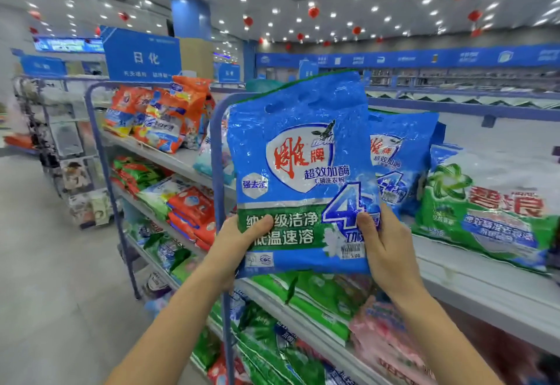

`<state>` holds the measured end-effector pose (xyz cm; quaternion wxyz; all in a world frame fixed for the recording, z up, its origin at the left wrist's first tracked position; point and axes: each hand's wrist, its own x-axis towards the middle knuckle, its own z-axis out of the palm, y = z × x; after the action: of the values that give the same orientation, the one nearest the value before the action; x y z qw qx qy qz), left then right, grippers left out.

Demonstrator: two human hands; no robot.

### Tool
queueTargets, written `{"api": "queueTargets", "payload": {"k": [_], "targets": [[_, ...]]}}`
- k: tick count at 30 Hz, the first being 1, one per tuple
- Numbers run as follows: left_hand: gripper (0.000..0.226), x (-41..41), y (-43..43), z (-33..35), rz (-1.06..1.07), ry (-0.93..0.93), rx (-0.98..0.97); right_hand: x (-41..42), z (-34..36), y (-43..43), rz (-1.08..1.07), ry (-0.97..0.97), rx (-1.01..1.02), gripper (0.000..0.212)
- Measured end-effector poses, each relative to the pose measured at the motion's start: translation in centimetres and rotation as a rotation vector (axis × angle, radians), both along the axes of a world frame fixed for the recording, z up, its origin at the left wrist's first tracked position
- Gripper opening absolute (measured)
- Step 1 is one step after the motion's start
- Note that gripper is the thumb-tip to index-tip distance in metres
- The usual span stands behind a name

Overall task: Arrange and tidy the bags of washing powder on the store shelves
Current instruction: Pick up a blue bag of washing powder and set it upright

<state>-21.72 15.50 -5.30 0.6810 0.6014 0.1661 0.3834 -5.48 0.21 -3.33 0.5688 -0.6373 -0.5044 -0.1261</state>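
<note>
Placement turns on one relation: the blue Diao-brand washing powder bag (303,172) you hold stands upright, its long axis running from 6 to 12 o'clock. Its matching blue bag (403,154) stands on the top shelf (485,287) just behind it, toward 2 o'clock from your grip. Your left hand (236,251) grips the bag's lower left corner and your right hand (385,248) its lower right. On each, the fingers (260,224) pinch the bottom of the bag, thumb pressed on the printed front and the rest hidden behind, so both hands hold this bag and nothing else. The bag is in the air in front of the shelf edge, not resting on it. Your right hand looks the nearer to the twin bag, so it would likely lead. A green washing powder bag (485,211) leans at 3 o'clock, close beside the standing blue one; you cannot tell whether they touch. Keep the bag upright, face outward, and it should sit flush against its twin
</note>
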Motion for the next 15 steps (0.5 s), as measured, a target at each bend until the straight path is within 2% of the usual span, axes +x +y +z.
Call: {"api": "queueTargets", "payload": {"k": [3, 6, 9, 11, 15], "targets": [[0.044, 3.7, 2.5, 0.7, -0.08, 0.011, -0.006, 2.5, 0.8, 0.6, -0.053, 0.001, -0.014, 0.084], [0.044, 7.8, 4.8, 2.0, -0.162, 0.031, -0.006, 5.4, 1.2, 1.0, -0.11, 0.073, -0.044, 0.065], [0.065, 11.7, 6.4, 3.8, -0.214, 0.052, 0.052, 7.5, 1.9, 1.6, -0.098, 0.336, -0.08, 0.055], [0.066, 14.1, 7.1, 4.6, -0.27, 0.058, 0.093, 9.0, 2.4, 2.5, -0.058, 0.54, -0.007, 0.031], [0.066, 18.3, 8.9, 5.4, -0.349, 0.106, 0.146, 12.4, 3.9, 4.0, -0.115, 0.708, 0.058, 0.016]]}}
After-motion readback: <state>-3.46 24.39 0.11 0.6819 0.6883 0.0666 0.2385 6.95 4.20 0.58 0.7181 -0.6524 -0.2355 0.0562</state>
